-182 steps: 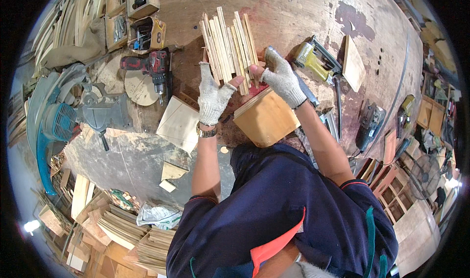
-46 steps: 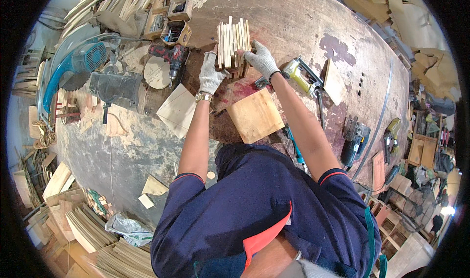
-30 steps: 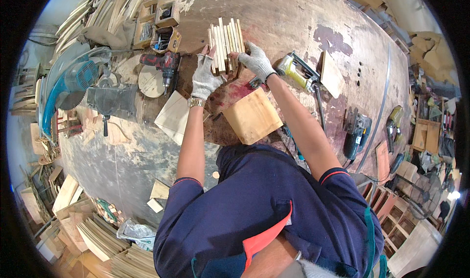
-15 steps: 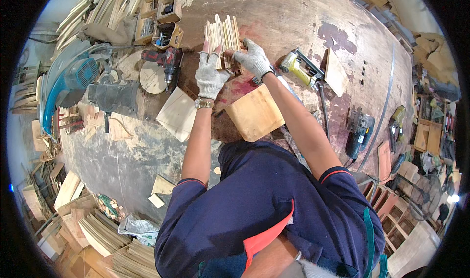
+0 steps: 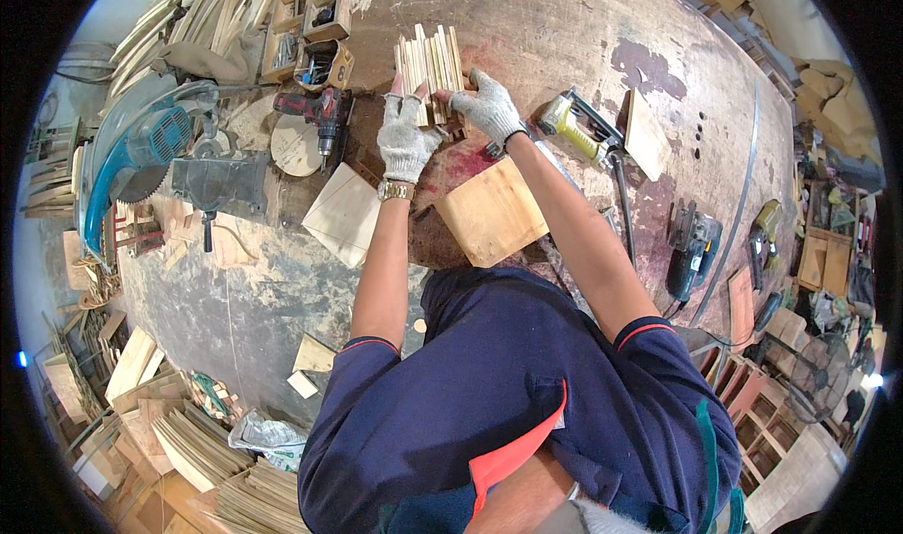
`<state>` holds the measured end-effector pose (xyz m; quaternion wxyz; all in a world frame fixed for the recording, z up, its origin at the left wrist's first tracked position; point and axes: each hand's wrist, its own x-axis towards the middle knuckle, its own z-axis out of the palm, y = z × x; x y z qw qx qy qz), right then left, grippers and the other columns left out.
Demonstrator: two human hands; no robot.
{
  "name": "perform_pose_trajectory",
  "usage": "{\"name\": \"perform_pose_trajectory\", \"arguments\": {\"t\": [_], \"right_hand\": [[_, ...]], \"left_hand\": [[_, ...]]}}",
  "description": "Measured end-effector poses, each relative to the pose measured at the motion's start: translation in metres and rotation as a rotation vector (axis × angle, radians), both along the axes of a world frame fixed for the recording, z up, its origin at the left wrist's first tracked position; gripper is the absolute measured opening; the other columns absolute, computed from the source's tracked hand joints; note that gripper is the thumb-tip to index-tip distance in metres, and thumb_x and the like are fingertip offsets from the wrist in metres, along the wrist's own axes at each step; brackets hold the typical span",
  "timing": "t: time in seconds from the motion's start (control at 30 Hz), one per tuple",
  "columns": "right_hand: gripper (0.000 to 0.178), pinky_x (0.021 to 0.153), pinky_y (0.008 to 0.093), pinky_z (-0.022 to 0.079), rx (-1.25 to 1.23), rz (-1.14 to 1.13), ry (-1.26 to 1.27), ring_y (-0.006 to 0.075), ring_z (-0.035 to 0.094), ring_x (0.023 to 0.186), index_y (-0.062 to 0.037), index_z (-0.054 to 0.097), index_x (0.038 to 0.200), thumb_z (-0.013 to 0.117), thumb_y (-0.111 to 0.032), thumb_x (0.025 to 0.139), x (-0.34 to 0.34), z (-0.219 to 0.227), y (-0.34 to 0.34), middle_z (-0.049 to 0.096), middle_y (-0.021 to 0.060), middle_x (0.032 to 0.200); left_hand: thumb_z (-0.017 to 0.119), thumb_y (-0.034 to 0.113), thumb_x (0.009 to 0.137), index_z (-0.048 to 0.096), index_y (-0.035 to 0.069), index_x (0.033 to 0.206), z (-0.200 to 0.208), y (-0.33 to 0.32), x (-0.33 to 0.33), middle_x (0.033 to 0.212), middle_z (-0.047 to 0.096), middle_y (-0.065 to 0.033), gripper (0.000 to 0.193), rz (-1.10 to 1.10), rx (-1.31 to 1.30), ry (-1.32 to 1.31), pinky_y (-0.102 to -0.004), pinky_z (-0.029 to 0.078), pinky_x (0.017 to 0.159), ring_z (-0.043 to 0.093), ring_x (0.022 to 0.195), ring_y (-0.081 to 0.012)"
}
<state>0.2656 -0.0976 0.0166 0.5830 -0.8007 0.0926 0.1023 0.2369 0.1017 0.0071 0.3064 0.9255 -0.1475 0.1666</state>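
A bundle of thin pale wooden strips point(image 5: 430, 59) lies on the worktable, far ends uneven. My left hand point(image 5: 407, 141), in a grey knit glove with bare fingertips, holds its near left side. Two fingers reach up along the strips and the thumb lies by their near end. On the other side my right hand point(image 5: 490, 111), gloved alike, grips the bundle, its thumb laid across the strips and its fingers at their right edge. Nearer to me are a pale square board point(image 5: 344, 214) beside my left wrist and a yellowish wooden block point(image 5: 494, 216) between my forearms.
At left stand a blue mitre saw point(image 5: 155, 149), a red-black cordless drill point(image 5: 320, 120) and wooden boxes of fasteners point(image 5: 324, 59). To the right lie a yellow nail gun point(image 5: 574, 130) with its hose, a small board point(image 5: 647, 134) and a dark power tool point(image 5: 694, 247). Stacked wood surrounds the table.
Both hands stay at the bundle, with only a slight shift of the fingers. The strips sit nearly as before; the whole view has moved a little.
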Motion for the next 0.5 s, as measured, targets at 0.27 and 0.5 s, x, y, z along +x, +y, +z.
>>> {"name": "perform_pose_trajectory", "arguments": {"t": [0.27,0.5], "right_hand": [[0.104,0.108,0.044,0.055,-0.096,-0.005,0.031,0.0381,0.071,0.128,0.0022,0.057,0.154,0.091,-0.061,0.079,-0.001,0.008,0.001,0.071,0.0268,0.139],[0.108,0.107,0.0437,0.056,-0.05,0.012,0.077,0.0371,0.072,0.127,0.002,0.055,0.156,0.092,-0.063,0.078,-0.004,0.016,0.0,0.071,0.0279,0.139]], "left_hand": [[0.101,0.03,0.063,0.064,0.026,0.151,-0.01,0.001,0.002,0.173,0.041,-0.0153,0.096,-0.006,-0.031,-0.008,-0.0424,0.061,0.105,0.057,0.146,-0.0337],[0.102,0.032,0.065,0.065,0.027,0.15,-0.008,0.002,0.001,0.172,0.042,-0.0162,0.093,0.001,-0.009,0.0,-0.0419,0.061,0.105,0.058,0.146,-0.0334]]}}
